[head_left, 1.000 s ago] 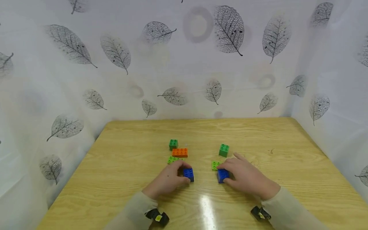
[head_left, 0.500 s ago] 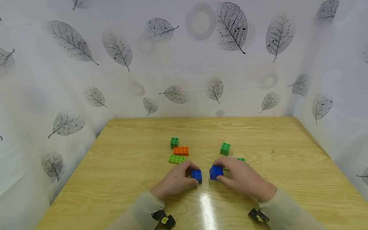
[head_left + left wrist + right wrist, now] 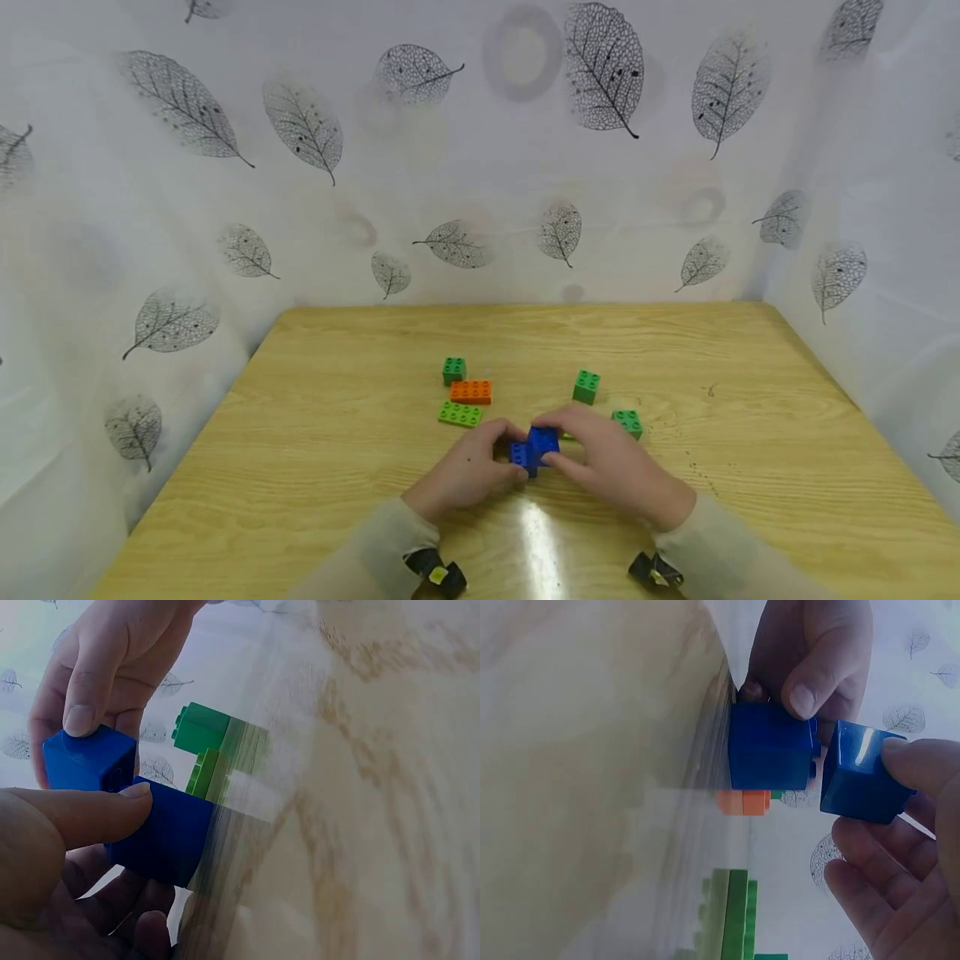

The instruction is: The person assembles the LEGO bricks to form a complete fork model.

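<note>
Grip right pinches glossy blue cube | grip left holds studded blue block

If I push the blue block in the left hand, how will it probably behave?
The blue block looks like rigid plastic with crisp edges, so it should not bend. Its flat faces suggest sliding, not rolling. Its boxy shape, about as wide as tall, makes tipping seem unlikely.
</note>
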The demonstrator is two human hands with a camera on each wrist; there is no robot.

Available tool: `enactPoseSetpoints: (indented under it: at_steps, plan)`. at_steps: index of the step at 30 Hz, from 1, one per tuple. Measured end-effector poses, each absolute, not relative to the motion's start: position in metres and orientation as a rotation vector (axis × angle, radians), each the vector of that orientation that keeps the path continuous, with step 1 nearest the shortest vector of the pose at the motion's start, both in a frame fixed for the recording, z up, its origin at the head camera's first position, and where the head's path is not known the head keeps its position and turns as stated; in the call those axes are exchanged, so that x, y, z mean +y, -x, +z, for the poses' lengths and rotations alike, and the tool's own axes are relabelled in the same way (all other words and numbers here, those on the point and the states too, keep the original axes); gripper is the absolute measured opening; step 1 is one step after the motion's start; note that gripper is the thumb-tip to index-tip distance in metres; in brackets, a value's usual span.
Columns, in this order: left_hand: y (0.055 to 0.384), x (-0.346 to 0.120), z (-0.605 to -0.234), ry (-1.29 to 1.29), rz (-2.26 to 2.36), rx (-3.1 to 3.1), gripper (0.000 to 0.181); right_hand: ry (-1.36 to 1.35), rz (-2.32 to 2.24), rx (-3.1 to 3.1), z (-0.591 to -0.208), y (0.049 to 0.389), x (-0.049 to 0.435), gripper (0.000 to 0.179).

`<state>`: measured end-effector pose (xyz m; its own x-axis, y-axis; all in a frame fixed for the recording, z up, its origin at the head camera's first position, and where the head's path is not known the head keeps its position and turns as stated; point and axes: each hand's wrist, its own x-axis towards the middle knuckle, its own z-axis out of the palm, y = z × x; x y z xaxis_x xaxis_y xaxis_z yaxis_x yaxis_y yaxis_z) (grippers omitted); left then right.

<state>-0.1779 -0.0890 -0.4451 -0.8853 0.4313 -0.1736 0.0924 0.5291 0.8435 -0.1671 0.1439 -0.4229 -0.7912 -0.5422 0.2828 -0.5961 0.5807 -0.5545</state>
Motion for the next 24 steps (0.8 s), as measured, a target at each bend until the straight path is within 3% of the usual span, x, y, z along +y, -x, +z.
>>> enactPoseSetpoints:
  at_steps: [24]
  plan:
    - [0.176,-0.088,-0.449,-0.544,1.324,2.387,0.031,-1.041,0.844,-2.529,-0.43,0.161,0.125,0.032]
